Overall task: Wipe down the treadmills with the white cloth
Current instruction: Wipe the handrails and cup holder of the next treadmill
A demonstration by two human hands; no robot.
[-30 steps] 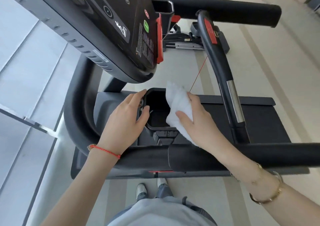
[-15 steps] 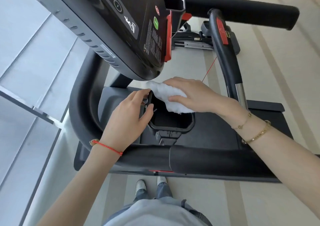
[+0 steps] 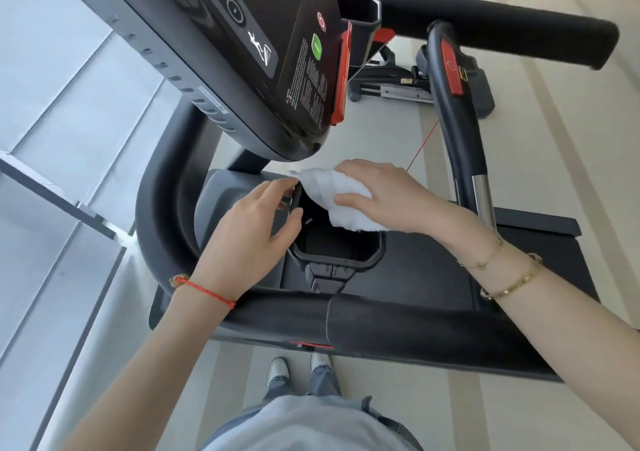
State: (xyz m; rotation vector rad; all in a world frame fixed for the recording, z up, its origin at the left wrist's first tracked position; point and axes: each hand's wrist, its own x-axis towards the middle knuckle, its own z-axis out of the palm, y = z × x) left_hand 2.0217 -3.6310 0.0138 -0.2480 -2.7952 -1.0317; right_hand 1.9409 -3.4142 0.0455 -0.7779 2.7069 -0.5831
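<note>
A black treadmill (image 3: 408, 326) fills the view, its console (image 3: 263, 55) tilted above a black cup holder (image 3: 341, 258). My right hand (image 3: 384, 194) grips the bunched white cloth (image 3: 329, 191) and presses it on the far rim of the cup holder. My left hand (image 3: 249, 229) rests on the holder's left rim, thumb hooked over the edge and fingers lying along the outside.
A padded front bar (image 3: 450, 333) runs across below my arms. A curved black handle with a red tab and chrome section (image 3: 460, 128) rises at the right. Another padded bar (image 3: 502, 28) crosses the top. Windows (image 3: 52, 139) lie at the left.
My right hand has turned over and carried the cloth from the holder's right side up to its far rim. My left hand has stayed on the left rim.
</note>
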